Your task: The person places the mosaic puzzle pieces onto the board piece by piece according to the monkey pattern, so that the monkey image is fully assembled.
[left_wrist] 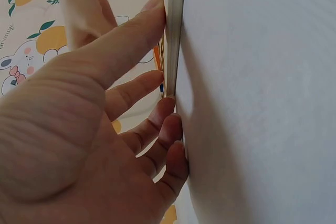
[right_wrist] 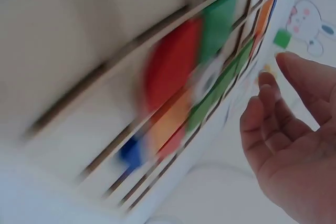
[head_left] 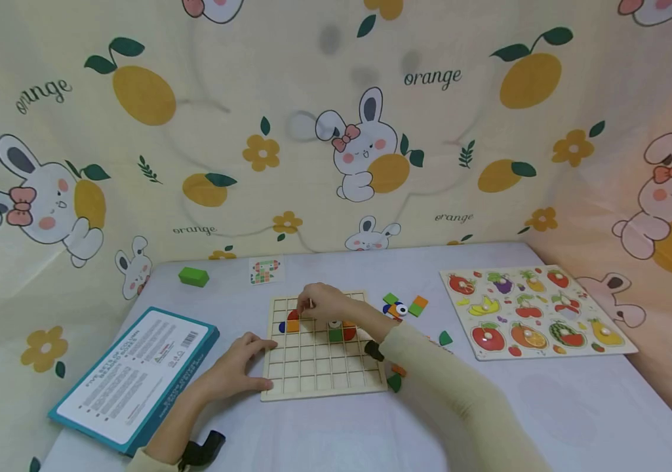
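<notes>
A wooden grid board (head_left: 324, 370) lies on the white surface (head_left: 336, 432), its cells marked off by raised strips. Coloured pieces sit in the upper rows: an orange piece (head_left: 292, 326) with a blue piece (head_left: 282, 327) at its left and a red piece (head_left: 293, 314) above it, and farther right a green piece (head_left: 335, 335). More red, orange and white pieces show around these; most lower cells are bare wood.

The left hand (head_left: 234, 367) is spread, thumb and fingertips touching the board's left edge. The right hand (head_left: 328, 303) hovers over the top row beside the red piece, fingers loosely bent, the thumb tip apart from the fingertips.

Loose pieces (head_left: 417, 305) lie right of the board, some partly behind the sleeve (head_left: 454, 380). Farther right is a fruit puzzle board (head_left: 583, 351), filled with fruit pictures. At the left lies a blue-edged box (head_left: 135, 367), printed side up. A green block (head_left: 194, 277) and a small patterned card (head_left: 265, 271) lie toward the back.

Cloth (head_left: 253, 85) printed with rabbits and oranges hangs behind and at both sides.
</notes>
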A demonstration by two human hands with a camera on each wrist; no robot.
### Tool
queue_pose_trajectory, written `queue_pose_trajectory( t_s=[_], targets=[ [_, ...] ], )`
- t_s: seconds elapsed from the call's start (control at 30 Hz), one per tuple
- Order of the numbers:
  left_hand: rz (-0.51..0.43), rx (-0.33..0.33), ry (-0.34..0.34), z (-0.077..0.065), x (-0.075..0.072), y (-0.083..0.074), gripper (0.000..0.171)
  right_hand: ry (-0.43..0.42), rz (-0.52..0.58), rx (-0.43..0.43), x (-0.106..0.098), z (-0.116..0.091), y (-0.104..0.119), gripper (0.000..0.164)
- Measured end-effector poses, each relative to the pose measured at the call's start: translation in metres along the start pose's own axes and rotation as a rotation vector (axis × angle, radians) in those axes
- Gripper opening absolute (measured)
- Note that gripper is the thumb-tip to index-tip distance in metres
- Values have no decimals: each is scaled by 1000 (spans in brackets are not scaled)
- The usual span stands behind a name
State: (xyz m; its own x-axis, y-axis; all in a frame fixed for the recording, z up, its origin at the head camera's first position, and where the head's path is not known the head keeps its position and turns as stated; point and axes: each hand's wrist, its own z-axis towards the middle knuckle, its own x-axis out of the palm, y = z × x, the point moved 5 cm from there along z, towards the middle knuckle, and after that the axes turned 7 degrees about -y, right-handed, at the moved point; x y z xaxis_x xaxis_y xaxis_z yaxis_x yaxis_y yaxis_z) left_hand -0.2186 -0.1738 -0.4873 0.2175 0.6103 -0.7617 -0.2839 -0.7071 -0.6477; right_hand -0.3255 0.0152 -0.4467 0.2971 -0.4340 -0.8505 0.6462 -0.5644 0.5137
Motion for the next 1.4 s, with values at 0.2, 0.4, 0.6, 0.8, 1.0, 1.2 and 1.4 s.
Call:
queue_pose_trajectory(
  t_s=[0.2,0.4,0.6,0.8,1.0,1.2,1.4],
  targets=[
    [9,-10,-5,0,1,-3,75,-47,-26,50,-32,-53,-42,6],
    [13,16,-15,-3,-2,-6,75,-143,-21,196,-62,-97,-86,7],
    [13,10,-6,-3,-1,-5,74,-163,2,276,-73,-125,-112,12],
    [12,9,-7,-2,-1,-6,74,-159,32,327,-77,-138,-119,10],
    [13,12,-8,-2,-2,-6,74,-153,38,354,-77,-140,-121,12],
    [4,8,-9,-1,-1,-5,74,-154,26,365,-75,-138,-122,10],
    [9,7,-10,-2,-2,-4,75,-164,59,331,-75,-132,-118,6]
  ],
)
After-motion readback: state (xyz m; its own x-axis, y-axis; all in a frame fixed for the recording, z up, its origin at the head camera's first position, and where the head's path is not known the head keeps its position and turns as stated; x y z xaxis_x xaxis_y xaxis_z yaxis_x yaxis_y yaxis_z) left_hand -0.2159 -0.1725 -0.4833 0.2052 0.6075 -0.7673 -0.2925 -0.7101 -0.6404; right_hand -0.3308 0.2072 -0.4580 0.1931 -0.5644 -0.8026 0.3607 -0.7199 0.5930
